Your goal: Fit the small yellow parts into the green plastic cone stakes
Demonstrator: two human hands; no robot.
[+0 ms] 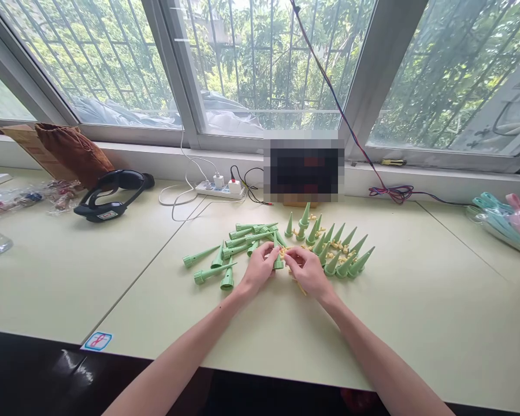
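My left hand point(260, 267) is closed around a green plastic watering spike point(278, 263), held with its pointed end up. My right hand point(307, 270) pinches a small yellow valve piece point(283, 252) against the spike's side; the fingers partly hide it. Left of my hands, several green spikes point(208, 274) lie or stand in a loose pile. To the right, several more spikes point(356, 264) stand in a cluster, points up, with yellow pieces point(337, 246) among them. Another yellow piece point(302, 289) lies on the table under my right hand.
Behind the spikes are a white power strip point(221, 189) with cables and a pixelated dark object point(304, 170). A black headset point(110, 196) and a brown bag point(74, 153) sit at left. Bundled wires point(392, 193) and teal and pink items point(505, 216) are at right.
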